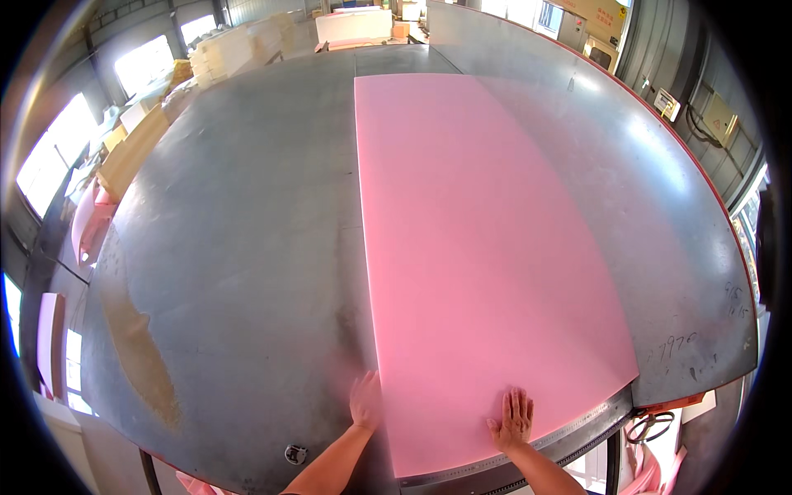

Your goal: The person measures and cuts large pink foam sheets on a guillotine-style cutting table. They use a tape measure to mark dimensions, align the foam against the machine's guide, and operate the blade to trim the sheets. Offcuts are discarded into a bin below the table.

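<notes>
A long pink foam sheet [474,247] lies flat on a grey metal table, reaching from its near edge toward the far end. My right hand [515,421] rests palm down on the sheet close to its near end, fingers stretched out. Along the sheet's left side, my left hand [365,403] lies with its fingers extended forward and its inner side against the foam's edge. Neither hand grips anything.
The grey table [247,214] has a worn brown patch [144,355] at left. A small round black-and-silver thing [295,454] sits near its front. A raised metal panel [610,140] with a red rim runs along the right. Foam blocks [239,54] stand far left.
</notes>
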The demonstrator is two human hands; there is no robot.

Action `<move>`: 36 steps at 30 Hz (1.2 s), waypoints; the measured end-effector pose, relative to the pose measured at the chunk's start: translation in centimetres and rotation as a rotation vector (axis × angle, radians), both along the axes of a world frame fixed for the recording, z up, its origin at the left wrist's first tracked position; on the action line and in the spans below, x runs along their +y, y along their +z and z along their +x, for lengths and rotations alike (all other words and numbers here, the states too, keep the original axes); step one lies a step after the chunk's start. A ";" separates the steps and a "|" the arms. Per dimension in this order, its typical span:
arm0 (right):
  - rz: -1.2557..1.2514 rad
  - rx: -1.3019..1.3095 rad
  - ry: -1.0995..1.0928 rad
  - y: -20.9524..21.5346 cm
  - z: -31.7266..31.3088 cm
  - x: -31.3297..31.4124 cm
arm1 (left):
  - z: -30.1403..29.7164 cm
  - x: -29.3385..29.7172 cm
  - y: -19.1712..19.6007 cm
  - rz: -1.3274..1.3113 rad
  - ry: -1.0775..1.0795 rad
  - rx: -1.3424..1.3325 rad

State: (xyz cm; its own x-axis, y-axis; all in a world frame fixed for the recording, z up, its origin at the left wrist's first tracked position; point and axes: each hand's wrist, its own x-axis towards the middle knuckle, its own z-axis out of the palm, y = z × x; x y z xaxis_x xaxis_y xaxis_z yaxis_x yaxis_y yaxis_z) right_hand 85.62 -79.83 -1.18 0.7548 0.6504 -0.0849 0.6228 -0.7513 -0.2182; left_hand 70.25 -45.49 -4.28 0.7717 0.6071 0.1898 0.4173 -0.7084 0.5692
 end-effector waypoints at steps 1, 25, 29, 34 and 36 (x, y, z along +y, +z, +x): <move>0.009 -0.010 0.004 0.0 0.0 0.1 | 0.0 0.1 0.2 0.020 0.001 0.000; 0.022 -0.025 0.011 0.5 -0.1 0.2 | -0.4 0.6 -1.3 0.038 -0.015 -0.111; 0.025 -0.060 0.044 0.5 -0.2 0.4 | -0.8 0.7 -1.3 0.041 -0.024 -0.098; 0.033 -0.062 0.046 0.2 0.0 0.5 | -0.9 0.9 -2.2 0.045 -0.023 -0.116; 0.038 -0.080 0.055 0.3 0.0 0.6 | -0.8 1.0 -1.8 0.049 -0.022 -0.100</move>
State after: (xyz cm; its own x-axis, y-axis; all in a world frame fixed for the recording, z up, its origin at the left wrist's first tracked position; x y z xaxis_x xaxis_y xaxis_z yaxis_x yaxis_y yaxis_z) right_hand 85.66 -79.26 -0.87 0.7214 0.6926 -0.0006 0.6794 -0.7078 -0.1938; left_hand 69.47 -44.46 -6.05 0.7606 0.5779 0.2958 0.3436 -0.7449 0.5718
